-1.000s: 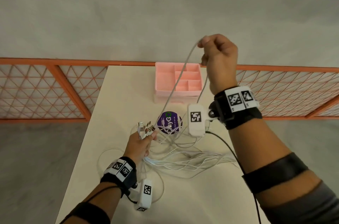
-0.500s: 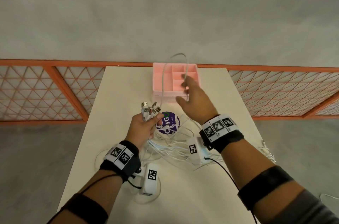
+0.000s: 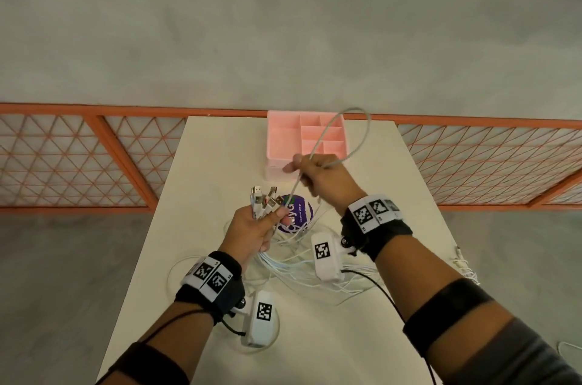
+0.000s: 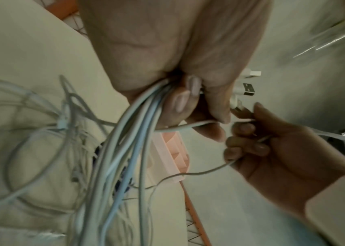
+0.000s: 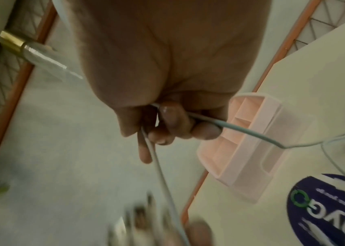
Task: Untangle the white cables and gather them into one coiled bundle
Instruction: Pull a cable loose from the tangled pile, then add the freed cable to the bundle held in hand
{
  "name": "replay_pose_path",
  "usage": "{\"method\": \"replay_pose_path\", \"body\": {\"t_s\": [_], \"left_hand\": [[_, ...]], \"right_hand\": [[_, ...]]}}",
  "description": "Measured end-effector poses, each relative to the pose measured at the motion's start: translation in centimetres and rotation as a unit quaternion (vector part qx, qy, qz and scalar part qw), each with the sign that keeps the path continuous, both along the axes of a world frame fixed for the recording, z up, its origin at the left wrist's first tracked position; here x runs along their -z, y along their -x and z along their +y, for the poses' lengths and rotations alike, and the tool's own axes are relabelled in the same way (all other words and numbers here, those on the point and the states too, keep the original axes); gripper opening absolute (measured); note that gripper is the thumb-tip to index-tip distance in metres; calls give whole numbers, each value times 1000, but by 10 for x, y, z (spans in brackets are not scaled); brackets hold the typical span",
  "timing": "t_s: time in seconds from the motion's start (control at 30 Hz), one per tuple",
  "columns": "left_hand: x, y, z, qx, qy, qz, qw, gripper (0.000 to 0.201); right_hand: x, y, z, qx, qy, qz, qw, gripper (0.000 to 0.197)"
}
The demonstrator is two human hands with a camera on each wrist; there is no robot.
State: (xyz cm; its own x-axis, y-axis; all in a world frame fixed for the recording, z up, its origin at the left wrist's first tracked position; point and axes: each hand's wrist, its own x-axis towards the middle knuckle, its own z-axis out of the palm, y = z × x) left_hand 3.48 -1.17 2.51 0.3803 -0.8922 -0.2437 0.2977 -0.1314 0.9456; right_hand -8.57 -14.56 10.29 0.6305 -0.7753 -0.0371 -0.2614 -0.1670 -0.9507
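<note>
The left hand (image 3: pixel 256 228) clutches the white cables (image 4: pixel 125 149) just below their USB plugs (image 3: pixel 263 200), while the right hand (image 3: pixel 321 178) pinches one cable's loop (image 3: pixel 359 139) arching above its fingers

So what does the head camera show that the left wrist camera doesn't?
Only the head view shows the whole table, the tall cable loop arching above the right hand, the purple round label and both wristbands.

Only the left wrist view shows the underside of the left hand, with its fingers curled round the white cables.

Both show the plug ends sticking out of the left hand, the loose cable tangle on the table, and the pink divided tray.
</note>
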Motion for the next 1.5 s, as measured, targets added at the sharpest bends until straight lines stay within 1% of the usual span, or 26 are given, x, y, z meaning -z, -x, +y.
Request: {"method": "replay_pose_path", "body": {"t_s": [0.07,0.13,0.2,0.27,0.33,0.37,0.43,0.5,0.6,0.67,0.77,0.8,0.87,0.93,0.97,1.0,1.07,1.1,1.13,1.2,1.27,1.33,1.37,1.43,1.47,1.5], "left_hand": [[8,-3,7,-4,-13,-13,1000,24],[13,-5,11,-10,-27,-27,999,22],[17,-7,13,-38,-37,-26,998,19],[22,-10,11,-90,-54,-17,994,20],[22,-11,9,-132,-65,-6,989,17],[21,-9,8,-135,-65,-2,989,15],[15,-4,4,-115,-60,19,991,17],[6,2,1,-81,-42,55,994,18],[-6,12,-4,-48,-18,92,994,24],[-12,18,-10,-56,-1,93,994,26],[-24,25,-23,-115,27,71,990,26],[-28,26,-25,-123,35,61,990,23],[-34,30,-27,-96,40,50,993,15],[-36,34,-24,-51,16,70,996,21],[-34,35,-21,-31,7,62,998,26],[-31,35,-18,-9,7,37,999,28],[-26,36,-10,41,14,-5,999,15],[-26,39,-8,59,18,-12,998,14],[-27,42,-6,63,22,-17,998,18],[-28,46,-8,26,28,-8,999,21],[-29,45,-15,-48,34,26,998,14],[-32,41,-22,-95,53,35,994,18],[-34,39,-24,-102,68,32,992,18],[-39,40,-28,-91,78,26,992,9],[-40,41,-28,-75,68,31,994,9],[-38,43,-27,-56,54,41,996,15]], "right_hand": [[-12,3,-12,71,-13,-49,996,36],[-25,6,-24,152,-28,-107,982,38],[-36,9,-35,228,-53,-164,958,40],[-43,12,-44,291,-93,-213,928,42],[-47,16,-47,326,-136,-246,903,41],[-47,16,-47,330,-153,-257,896,40],[-50,16,-42,316,-183,-276,889,37],[-56,11,-33,285,-223,-306,880,35],[-69,-1,-14,225,-298,-360,855,34],[-77,-10,-1,191,-323,-380,845,33],[-82,-21,19,142,-350,-377,846,30],[-82,-23,25,127,-357,-371,848,30],[-82,-27,31,109,-361,-361,853,31],[-85,-26,29,114,-357,-359,855,29],[-88,-24,25,123,-354,-365,852,28],[-91,-21,19,134,-349,-374,849,27],[-98,-12,4,158,-333,-391,843,26],[-101,-7,-2,170,-327,-396,841,26],[-103,-3,-7,180,-324,-398,839,25],[-103,2,-12,192,-329,-392,838,24],[-97,2,-8,194,-342,-379,838,23],[-85,-1,3,192,-355,-364,840,23],[-79,-4,10,188,-363,-355,841,23],[-68,-9,23,173,-380,-341,842,23],[-65,-11,27,168,-385,-340,842,23],[-63,-12,27,167,-388,-340,840,22]]}}
